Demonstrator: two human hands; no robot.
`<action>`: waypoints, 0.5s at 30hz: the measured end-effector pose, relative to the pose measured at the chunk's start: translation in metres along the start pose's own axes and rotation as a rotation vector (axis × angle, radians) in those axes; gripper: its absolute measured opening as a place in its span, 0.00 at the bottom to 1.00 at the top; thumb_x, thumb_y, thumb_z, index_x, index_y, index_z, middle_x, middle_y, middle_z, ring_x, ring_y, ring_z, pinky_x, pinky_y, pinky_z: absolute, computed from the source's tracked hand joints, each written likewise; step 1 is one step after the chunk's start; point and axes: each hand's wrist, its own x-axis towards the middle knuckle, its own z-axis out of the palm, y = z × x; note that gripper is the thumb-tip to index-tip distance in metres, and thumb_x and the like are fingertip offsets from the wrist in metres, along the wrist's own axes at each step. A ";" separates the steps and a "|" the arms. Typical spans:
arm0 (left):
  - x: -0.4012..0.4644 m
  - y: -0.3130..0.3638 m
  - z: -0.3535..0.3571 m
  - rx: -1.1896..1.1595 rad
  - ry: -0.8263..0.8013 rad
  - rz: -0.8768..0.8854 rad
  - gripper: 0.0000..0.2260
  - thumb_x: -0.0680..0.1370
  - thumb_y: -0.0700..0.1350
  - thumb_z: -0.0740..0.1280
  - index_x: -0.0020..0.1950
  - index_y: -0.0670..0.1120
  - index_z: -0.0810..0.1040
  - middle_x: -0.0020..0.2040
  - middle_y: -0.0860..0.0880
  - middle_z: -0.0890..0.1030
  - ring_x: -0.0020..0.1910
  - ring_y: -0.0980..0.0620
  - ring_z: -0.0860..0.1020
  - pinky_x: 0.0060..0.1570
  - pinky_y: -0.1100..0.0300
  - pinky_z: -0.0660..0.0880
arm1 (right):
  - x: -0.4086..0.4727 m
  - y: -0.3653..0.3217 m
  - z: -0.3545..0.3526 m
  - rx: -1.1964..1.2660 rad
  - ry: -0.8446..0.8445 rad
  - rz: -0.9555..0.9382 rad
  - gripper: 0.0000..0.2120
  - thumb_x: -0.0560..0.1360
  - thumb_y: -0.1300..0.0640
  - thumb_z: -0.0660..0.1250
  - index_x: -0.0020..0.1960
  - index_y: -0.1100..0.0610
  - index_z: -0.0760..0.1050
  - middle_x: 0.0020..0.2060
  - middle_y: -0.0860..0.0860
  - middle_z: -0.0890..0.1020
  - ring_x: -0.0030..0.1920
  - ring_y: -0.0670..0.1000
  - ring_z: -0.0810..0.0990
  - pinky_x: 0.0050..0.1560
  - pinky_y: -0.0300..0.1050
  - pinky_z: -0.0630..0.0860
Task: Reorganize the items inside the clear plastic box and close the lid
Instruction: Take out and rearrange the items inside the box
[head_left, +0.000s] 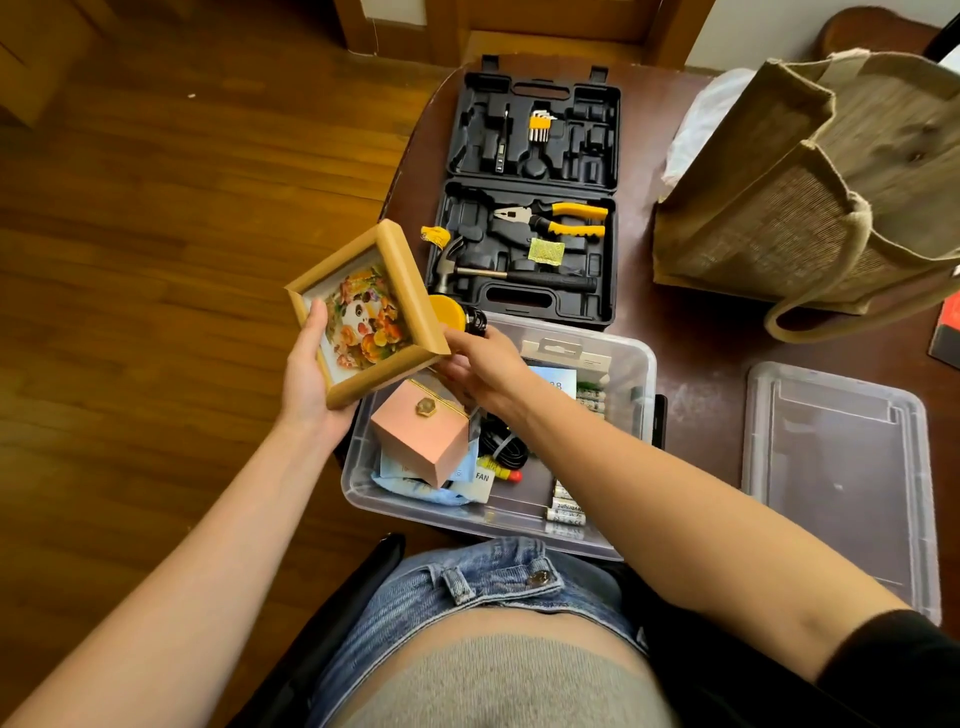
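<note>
Picture frame (366, 313) lifted over clear box (631, 364).
Left hand (306, 374) grasped frame's left edge; right hand (480, 369) pinched its near-right corner. Lid (841, 467) lay right on desk (696, 332).

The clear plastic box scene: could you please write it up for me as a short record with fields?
box: clear plastic box on the table, open
lid: clear lid lying flat on the table, right of the box
in box: pink box, black cable, batteries
left hand: holds the wooden picture frame above the box's left edge
right hand: grip on the frame's lower right corner
behind box: open black tool case with pliers and hammer
</note>
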 end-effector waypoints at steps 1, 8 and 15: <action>0.000 0.000 0.002 0.002 -0.010 -0.001 0.13 0.80 0.57 0.58 0.57 0.53 0.77 0.46 0.52 0.85 0.45 0.54 0.84 0.36 0.61 0.80 | 0.001 0.000 0.001 -0.042 0.021 0.014 0.07 0.75 0.65 0.67 0.44 0.61 0.68 0.34 0.55 0.80 0.32 0.50 0.80 0.37 0.42 0.78; 0.000 -0.001 0.010 0.045 -0.054 0.002 0.13 0.80 0.58 0.58 0.56 0.54 0.77 0.46 0.53 0.85 0.45 0.54 0.84 0.36 0.60 0.80 | -0.007 -0.027 -0.006 -0.882 0.141 -0.075 0.06 0.74 0.59 0.68 0.40 0.59 0.74 0.35 0.56 0.79 0.32 0.51 0.76 0.35 0.41 0.78; -0.001 -0.001 0.016 0.131 -0.103 -0.019 0.20 0.72 0.59 0.66 0.58 0.50 0.77 0.52 0.48 0.84 0.50 0.50 0.83 0.42 0.55 0.81 | -0.054 -0.022 -0.089 -0.956 -0.166 0.029 0.09 0.78 0.59 0.63 0.44 0.59 0.80 0.34 0.50 0.84 0.29 0.44 0.80 0.30 0.35 0.76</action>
